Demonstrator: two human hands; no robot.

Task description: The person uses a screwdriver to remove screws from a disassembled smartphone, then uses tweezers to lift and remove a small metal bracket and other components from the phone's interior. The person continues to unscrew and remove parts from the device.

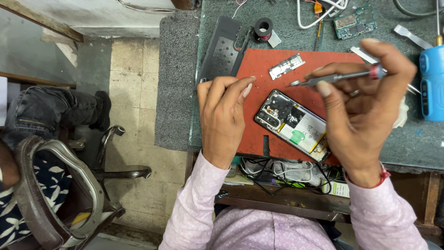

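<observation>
My right hand (pixel 365 106) grips the screwdriver (pixel 335 78); my left hand (pixel 224 118) is empty, curled by the opened phone (pixel 292 124). I must aim its tip carefully.

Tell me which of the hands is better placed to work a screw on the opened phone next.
Probably the right hand: it grips the screwdriver, tip above the opened phone. The left hand is empty beside it.

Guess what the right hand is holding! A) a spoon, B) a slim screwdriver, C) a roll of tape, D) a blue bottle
B: the right hand pinches a slim grey screwdriver in its fingers, tip aimed left above the opened phone on the red mat.
</observation>
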